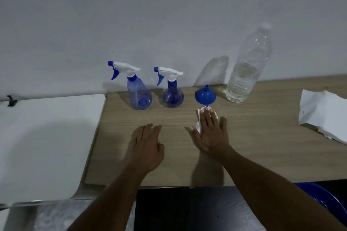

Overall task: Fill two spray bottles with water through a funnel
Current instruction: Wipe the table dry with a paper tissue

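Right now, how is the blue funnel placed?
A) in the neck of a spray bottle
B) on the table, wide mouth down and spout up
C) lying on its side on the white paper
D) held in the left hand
B: the funnel sits on the table with its wide mouth down and its spout pointing up, between the round spray bottle and the water bottle; no hand holds it.
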Tool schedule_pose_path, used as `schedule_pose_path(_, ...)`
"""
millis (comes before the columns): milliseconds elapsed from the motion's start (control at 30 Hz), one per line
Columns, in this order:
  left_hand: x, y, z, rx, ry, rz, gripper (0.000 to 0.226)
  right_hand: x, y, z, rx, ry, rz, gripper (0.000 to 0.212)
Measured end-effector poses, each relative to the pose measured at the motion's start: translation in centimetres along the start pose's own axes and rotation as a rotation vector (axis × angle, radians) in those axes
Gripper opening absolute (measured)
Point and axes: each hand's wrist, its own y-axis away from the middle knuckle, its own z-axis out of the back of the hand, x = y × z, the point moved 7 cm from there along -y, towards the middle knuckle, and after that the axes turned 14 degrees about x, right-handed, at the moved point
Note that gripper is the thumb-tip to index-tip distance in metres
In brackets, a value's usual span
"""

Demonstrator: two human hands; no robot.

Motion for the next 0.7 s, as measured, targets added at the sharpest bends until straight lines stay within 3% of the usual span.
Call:
schedule_pose_path(367,-4.7,0.4,-2.5,0.039,0.005,0.024,0.067,-10.0,5.0,1.1,-0.054,-0.055,-0.171,0.097)
schedule_pose_path(567,-4.5,2.7,-2.5,-0.021,0.029,0.063,0.068,-9.8,6.4,-0.1,-0.095,-0.193,-0.313,0.110)
schedule_pose_path(700,-1.9,4.0,-1.4,-0.034,0.077,0.112,0.068,-8.0,6.6,-0.9,-0.123,-0.226,-0.361,0.107)
